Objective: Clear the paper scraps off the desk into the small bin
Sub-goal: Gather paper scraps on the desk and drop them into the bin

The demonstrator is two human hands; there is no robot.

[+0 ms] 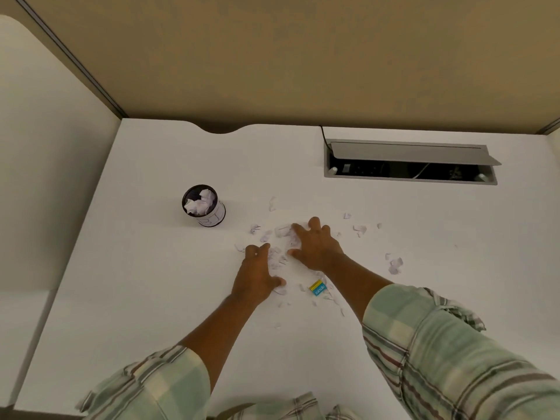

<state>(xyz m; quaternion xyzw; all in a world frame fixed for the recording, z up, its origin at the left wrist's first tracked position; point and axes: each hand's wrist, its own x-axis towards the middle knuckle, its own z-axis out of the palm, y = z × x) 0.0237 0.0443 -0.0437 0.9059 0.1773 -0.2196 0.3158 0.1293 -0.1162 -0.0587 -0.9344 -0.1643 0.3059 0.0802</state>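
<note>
Small torn paper scraps (280, 256) lie scattered over the middle of the white desk (145, 268). My left hand (257, 277) rests palm down at the left side of the main pile, fingers apart. My right hand (315, 245) lies flat over the pile's right part, fingers spread, with scraps under and between both hands. More scraps (395, 264) sit apart to the right and others (359, 228) farther back. The small black mesh bin (203, 210) stands upright to the back left of the hands, with crumpled white paper inside.
A small blue and yellow eraser (317, 287) lies among scraps just beside my right forearm. An open cable tray (409, 165) with a raised grey lid is set into the desk at back right. Beige partition walls bound the desk at the back and left.
</note>
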